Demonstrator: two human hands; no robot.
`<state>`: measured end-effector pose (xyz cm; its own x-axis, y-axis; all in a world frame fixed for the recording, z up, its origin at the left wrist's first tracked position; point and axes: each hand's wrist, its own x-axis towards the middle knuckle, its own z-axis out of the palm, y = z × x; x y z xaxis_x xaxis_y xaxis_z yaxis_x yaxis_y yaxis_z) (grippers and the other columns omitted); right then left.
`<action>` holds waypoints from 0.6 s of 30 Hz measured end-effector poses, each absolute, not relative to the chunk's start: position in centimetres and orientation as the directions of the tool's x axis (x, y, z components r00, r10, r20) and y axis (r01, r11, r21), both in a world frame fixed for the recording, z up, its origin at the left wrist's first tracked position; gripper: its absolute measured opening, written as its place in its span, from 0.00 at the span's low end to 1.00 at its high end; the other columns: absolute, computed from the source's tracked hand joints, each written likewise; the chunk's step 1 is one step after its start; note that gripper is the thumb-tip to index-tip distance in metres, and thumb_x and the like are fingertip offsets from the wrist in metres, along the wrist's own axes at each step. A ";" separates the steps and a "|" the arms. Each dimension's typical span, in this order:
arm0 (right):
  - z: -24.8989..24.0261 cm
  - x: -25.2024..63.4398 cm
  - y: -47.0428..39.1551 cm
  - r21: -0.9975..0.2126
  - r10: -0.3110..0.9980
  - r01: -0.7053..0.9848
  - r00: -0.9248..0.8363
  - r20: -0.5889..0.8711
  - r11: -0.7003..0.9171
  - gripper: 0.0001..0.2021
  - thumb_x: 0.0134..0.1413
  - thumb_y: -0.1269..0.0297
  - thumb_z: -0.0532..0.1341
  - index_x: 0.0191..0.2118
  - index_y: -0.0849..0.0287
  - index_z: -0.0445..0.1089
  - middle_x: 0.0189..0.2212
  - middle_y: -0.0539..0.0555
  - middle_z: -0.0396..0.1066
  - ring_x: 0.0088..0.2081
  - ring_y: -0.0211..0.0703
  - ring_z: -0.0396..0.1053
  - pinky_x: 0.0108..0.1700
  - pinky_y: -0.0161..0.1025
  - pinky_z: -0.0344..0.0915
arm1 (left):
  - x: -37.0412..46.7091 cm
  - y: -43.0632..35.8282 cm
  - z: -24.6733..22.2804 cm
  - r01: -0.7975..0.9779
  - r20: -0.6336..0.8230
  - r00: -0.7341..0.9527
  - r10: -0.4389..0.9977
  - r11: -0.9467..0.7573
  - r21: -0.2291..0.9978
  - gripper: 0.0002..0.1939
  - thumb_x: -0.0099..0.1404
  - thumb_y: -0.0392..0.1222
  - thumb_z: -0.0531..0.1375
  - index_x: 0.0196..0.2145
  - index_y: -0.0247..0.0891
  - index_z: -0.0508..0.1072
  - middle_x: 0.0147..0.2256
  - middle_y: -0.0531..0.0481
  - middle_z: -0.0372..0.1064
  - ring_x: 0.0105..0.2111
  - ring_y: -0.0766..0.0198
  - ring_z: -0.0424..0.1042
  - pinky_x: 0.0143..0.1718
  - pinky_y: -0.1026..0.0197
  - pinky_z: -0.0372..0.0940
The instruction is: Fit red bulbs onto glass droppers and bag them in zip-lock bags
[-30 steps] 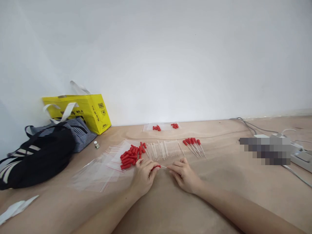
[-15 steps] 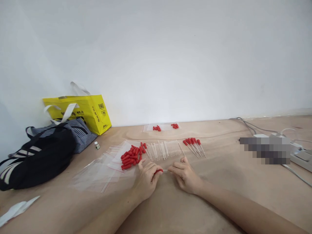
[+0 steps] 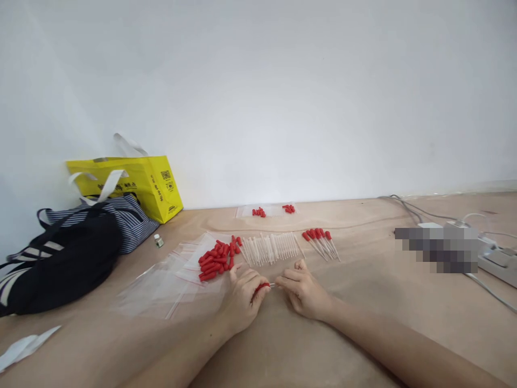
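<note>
My left hand (image 3: 244,295) pinches a red rubber bulb (image 3: 262,287) between thumb and fingers. A thin clear tube (image 3: 272,285) runs from the bulb to my right hand (image 3: 304,291), whose closed fingers grip its other end. Just beyond my left hand lies a pile of red bulbs (image 3: 212,260) on clear plastic bags (image 3: 169,285). A row of clear tubes (image 3: 269,249) lies behind both hands. To its right, several tubes with red bulbs on their ends (image 3: 321,242) are fanned out.
A flat clear bag with red bulbs (image 3: 258,212) lies near the wall. At left are a yellow bag (image 3: 161,188), a striped bag (image 3: 137,221), a black bag (image 3: 81,264), a small bottle (image 3: 158,241) and white tissue (image 3: 26,347). A power strip (image 3: 498,264) with cables sits right.
The hands have come slightly closer together, and less of the tube shows between them. The whole view has shifted a little.
</note>
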<state>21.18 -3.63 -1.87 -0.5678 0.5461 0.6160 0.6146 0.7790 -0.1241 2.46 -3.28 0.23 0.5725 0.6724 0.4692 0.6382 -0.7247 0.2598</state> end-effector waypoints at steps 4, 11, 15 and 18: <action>-2.0 21.2 -3.5 -0.128 0.548 0.616 -0.564 0.618 0.778 0.13 0.50 0.77 0.47 0.34 0.61 0.66 0.23 0.50 0.61 0.25 0.36 0.53 0.33 0.37 0.44 | 2.5 -3.3 0.3 0.644 0.463 0.569 0.680 -0.718 0.264 0.09 0.62 0.38 0.48 0.28 0.39 0.66 0.25 0.55 0.67 0.30 0.65 0.65 0.47 0.48 0.43; -1.6 21.3 -3.7 -0.141 0.557 0.603 -0.588 0.586 0.785 0.13 0.51 0.77 0.47 0.36 0.61 0.66 0.24 0.51 0.62 0.27 0.37 0.56 0.33 0.36 0.47 | 2.6 -3.6 0.7 0.653 0.434 0.565 0.702 -0.702 0.284 0.10 0.62 0.39 0.49 0.27 0.39 0.67 0.25 0.55 0.66 0.30 0.64 0.65 0.48 0.48 0.44; -1.5 22.5 -2.8 -0.215 0.636 0.654 -0.517 0.574 0.725 0.14 0.51 0.77 0.47 0.39 0.60 0.65 0.28 0.53 0.64 0.30 0.38 0.59 0.36 0.37 0.51 | 2.3 -3.2 0.5 0.699 0.481 0.478 0.735 -0.650 0.299 0.12 0.62 0.42 0.49 0.44 0.43 0.63 0.41 0.49 0.66 0.43 0.58 0.62 0.50 0.47 0.43; -2.0 24.3 -0.9 -0.304 0.765 0.824 -0.222 0.604 0.479 0.16 0.49 0.77 0.46 0.42 0.61 0.64 0.33 0.57 0.66 0.35 0.42 0.61 0.38 0.39 0.53 | 1.8 -2.5 0.0 0.804 0.512 0.263 0.818 -0.479 0.352 0.22 0.61 0.44 0.50 0.52 0.39 0.54 0.48 0.43 0.60 0.49 0.54 0.56 0.49 0.46 0.45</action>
<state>24.32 -0.86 -1.99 -0.2220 0.7652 0.6043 0.8238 0.4788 -0.3035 1.82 -2.46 -0.04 0.2626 0.8179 0.5119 0.8044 -0.4786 0.3519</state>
